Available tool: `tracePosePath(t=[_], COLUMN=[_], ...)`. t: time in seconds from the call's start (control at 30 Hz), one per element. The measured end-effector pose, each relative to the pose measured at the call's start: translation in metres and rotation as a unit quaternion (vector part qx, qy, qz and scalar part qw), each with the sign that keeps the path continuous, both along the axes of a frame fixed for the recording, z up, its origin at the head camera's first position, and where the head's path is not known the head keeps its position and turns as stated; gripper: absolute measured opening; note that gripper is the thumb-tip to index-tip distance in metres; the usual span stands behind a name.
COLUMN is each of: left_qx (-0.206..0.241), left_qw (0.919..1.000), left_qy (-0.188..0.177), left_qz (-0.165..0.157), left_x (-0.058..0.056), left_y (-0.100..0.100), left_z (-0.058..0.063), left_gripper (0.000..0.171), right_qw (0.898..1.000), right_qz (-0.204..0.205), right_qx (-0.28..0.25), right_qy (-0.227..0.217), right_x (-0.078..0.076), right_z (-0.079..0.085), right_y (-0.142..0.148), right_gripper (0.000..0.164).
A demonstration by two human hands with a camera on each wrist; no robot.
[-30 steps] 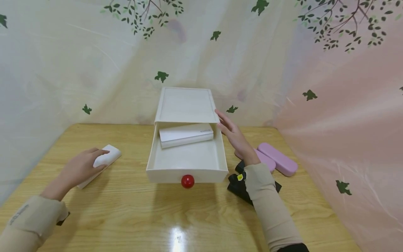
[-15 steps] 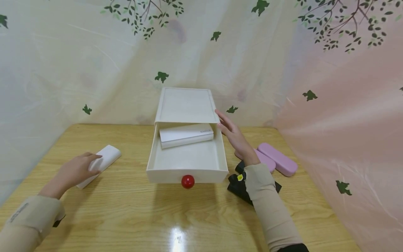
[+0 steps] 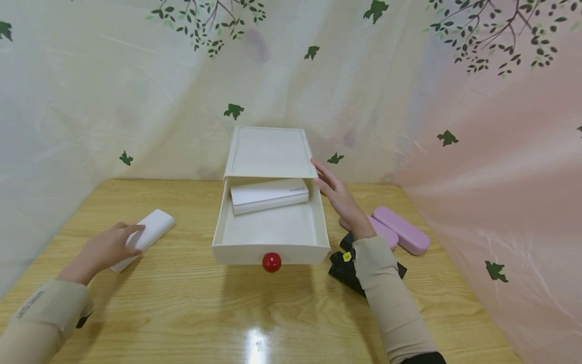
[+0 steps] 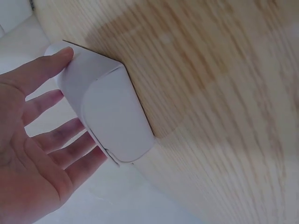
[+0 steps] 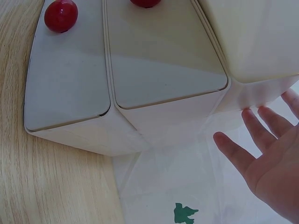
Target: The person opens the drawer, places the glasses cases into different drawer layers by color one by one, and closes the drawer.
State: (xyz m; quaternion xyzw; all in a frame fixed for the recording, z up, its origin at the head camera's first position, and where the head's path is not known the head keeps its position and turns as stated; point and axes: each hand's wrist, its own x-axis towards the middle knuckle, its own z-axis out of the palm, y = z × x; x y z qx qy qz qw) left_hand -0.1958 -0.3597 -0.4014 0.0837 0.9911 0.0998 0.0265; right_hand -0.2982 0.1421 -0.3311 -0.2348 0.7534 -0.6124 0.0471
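On the left of the table lies a white glasses case (image 3: 156, 226), set at a slant. My left hand (image 3: 103, 251) is over its near half. In the left wrist view the thumb lies against one side of the case (image 4: 117, 119), with the loosely spread fingers (image 4: 70, 135) along the other. In the middle stands a white drawer chest (image 3: 273, 151) whose top drawer (image 3: 273, 232) is pulled out. A second white case (image 3: 268, 195) with small lettering sits at the back of that drawer. My right hand (image 3: 341, 199), fingers extended, touches the chest's right side.
Two lilac cases (image 3: 400, 230) lie right of the chest, one partly behind my right wrist. Beside them is a black item (image 3: 345, 270) with a yellow spot. Red knobs (image 5: 61, 15) stick out from the drawers. A leaf-patterned curtain (image 3: 182, 101) hangs behind the table.
My left hand has drawn back slightly toward the lower left, uncovering more of the white case, which stays put. The right hand, the chest and the drawer look unmoved.
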Motion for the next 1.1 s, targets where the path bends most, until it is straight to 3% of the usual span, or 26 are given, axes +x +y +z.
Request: tracePosePath(t=[0.3, 0.7, 0.9, 1.1], left_qx=[0.007, 0.0, 0.005, 0.002], left_qw=[0.9999, 1.0, 0.9996, 0.9993], left_qy=[-0.007, 0.005, 0.009, 0.023], left_qz=[0.008, -0.006, -0.026, -0.031], left_x=[-0.002, -0.005, -0.004, -0.004], left_y=[-0.002, -0.007, -0.002, 0.008], left_z=[-0.003, -0.002, 0.007, 0.026], left_gripper=[0.069, 0.067, 0.067, 0.066], right_qw=[1.0, 1.0, 1.0, 1.0], right_qz=[-0.002, -0.001, -0.004, -0.005], right_qx=[0.002, 0.005, 0.008, 0.011], right_qy=[-0.007, -0.001, -0.003, -0.004], right_x=[0.001, 0.0, 0.001, 0.002], right_z=[0.001, 0.001, 0.002, 0.002], right_y=[0.0, -0.001, -0.001, 0.0], right_gripper=[0.052, 0.051, 0.051, 0.052])
